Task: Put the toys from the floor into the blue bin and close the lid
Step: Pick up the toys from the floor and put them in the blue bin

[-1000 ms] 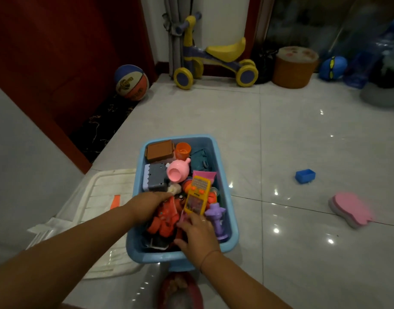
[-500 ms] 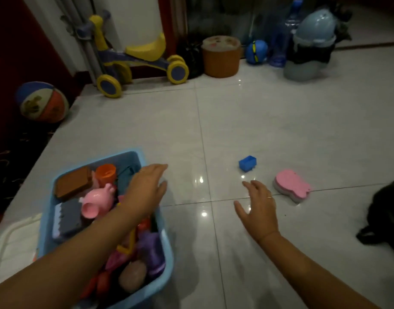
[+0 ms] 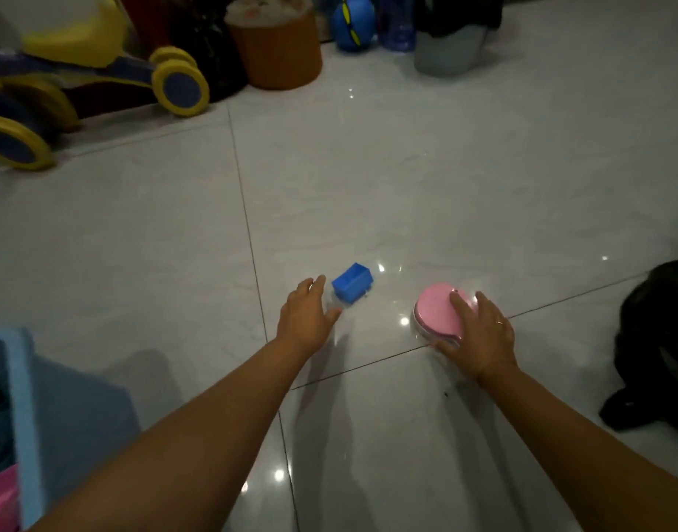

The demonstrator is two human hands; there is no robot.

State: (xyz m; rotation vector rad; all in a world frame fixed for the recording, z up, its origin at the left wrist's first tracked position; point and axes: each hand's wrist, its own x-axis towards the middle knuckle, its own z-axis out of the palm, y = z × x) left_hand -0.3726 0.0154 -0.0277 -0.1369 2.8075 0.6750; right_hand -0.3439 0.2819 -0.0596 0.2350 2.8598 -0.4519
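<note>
A small blue block (image 3: 353, 288) lies on the pale tiled floor. My left hand (image 3: 306, 316) reaches toward it with fingers spread, its fingertips just short of the block's left side. To the right lies a flat pink toy (image 3: 437, 312). My right hand (image 3: 479, 335) rests on top of it with straight fingers, thumb against its near edge. The blue bin (image 3: 23, 416) shows only as a corner at the lower left, with something pink (image 3: 0, 501) inside; its lid is out of view.
Along the far wall stand a yellow and purple ride-on scooter (image 3: 80, 71), an orange round stool (image 3: 276, 51), a blue ball (image 3: 354, 23) and a grey container (image 3: 448, 51). A black bag (image 3: 656, 339) lies on the floor at the right edge.
Both hands left the bin and reached out over the floor. My view swung right, pushing the bin to the frame's corner. My right hand has landed on the pink toy.
</note>
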